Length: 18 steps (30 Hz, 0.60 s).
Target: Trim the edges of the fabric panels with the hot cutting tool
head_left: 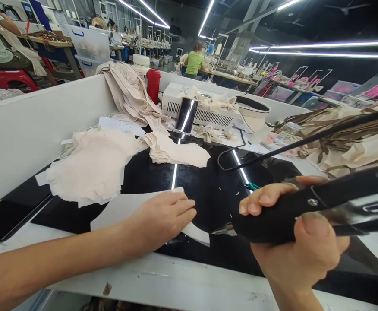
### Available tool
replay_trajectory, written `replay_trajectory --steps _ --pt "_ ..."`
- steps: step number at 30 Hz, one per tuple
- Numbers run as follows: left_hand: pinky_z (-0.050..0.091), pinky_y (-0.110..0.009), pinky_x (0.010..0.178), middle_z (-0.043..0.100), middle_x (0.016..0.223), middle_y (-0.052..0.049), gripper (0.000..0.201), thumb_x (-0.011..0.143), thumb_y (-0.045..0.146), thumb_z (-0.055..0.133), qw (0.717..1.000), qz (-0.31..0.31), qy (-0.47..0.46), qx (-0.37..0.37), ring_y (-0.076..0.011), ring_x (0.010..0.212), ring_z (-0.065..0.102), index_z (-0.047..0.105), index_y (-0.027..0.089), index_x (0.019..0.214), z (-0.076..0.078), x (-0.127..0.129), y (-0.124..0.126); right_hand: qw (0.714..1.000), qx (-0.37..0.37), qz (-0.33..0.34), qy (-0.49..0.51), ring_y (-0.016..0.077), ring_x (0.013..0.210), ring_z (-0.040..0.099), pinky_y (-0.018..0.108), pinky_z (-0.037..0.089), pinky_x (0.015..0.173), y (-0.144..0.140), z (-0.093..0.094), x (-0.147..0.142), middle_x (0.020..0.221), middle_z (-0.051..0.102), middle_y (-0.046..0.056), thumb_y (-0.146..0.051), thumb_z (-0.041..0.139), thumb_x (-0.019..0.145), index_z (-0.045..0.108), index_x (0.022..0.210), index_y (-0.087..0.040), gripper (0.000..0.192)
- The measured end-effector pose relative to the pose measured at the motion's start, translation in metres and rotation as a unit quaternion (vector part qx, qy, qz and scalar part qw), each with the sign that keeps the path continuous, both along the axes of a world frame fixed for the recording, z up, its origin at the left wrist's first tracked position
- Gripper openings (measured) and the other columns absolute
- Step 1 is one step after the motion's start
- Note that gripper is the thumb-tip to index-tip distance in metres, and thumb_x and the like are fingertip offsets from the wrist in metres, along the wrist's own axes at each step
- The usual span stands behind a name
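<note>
My right hand (pixel 292 242) is wrapped round a thick black corded hand tool (pixel 269 216) with a pointed metal tip. The tip aims left, low over the glossy black board (pixel 208 181), just right of a pale cut piece (pixel 121 207). My left hand (pixel 163 216) lies over that piece with its fingers curled and pressed together on it; the fingertips are partly hidden. Behind the left hand lies a stack of pale pink fabric pieces (pixel 92 162). A smaller stack of cut fabric (pixel 176 149) rests on the board beyond.
At the back stand a white vented box (pixel 205 108) with scraps on it, a red container (pixel 153 85) and draped beige fabric (pixel 127 90). A black phone-like slab (pixel 14 211) lies left. The tool's black cable (pixel 289 144) crosses the right side. Two people sit farther off.
</note>
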State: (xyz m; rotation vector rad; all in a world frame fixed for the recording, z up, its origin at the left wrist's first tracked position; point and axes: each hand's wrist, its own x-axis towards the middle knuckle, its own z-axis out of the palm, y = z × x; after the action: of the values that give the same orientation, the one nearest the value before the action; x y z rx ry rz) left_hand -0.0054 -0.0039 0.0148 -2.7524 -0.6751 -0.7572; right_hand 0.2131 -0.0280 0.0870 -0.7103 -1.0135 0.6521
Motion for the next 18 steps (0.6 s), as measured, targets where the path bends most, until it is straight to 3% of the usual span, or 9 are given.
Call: replay_trajectory --steps 4,8,18 --pt "0.059 -0.031 0.100 0.079 0.102 -0.004 0.024 0.119 0.007 0.053 0.995 -0.089 -0.028 -0.038 -0.0178 0.100 0.074 0.076 0.014 0.115 0.006 0.008 -0.012 1.000 0.007 0.018 -0.002 0.0166 0.052 0.064 0.031 0.057 0.048 -0.002 -0.004 -0.001 0.072 0.070 -0.007 -0.046 0.096 0.082 0.068 0.113 -0.028 0.046" --pt "0.059 -0.032 0.095 0.075 0.098 -0.003 0.021 0.120 0.015 0.058 0.990 -0.128 -0.036 -0.047 -0.0182 0.095 0.071 0.077 0.014 0.112 0.000 0.010 -0.013 1.000 0.014 0.020 -0.006 0.0164 0.052 0.064 0.031 0.056 0.047 -0.001 -0.007 -0.003 0.073 0.067 -0.008 -0.049 0.096 0.082 0.068 0.114 -0.029 0.047" --pt "0.058 -0.035 0.099 0.073 0.107 -0.005 0.026 0.113 0.039 0.077 0.994 -0.084 0.034 -0.053 -0.0214 0.101 0.070 0.074 0.015 0.123 -0.008 0.010 -0.013 1.000 0.015 0.015 -0.018 0.0168 0.053 0.064 0.031 0.056 0.049 0.003 -0.013 -0.006 0.074 0.068 -0.007 -0.049 0.095 0.085 0.065 0.115 -0.028 0.047"
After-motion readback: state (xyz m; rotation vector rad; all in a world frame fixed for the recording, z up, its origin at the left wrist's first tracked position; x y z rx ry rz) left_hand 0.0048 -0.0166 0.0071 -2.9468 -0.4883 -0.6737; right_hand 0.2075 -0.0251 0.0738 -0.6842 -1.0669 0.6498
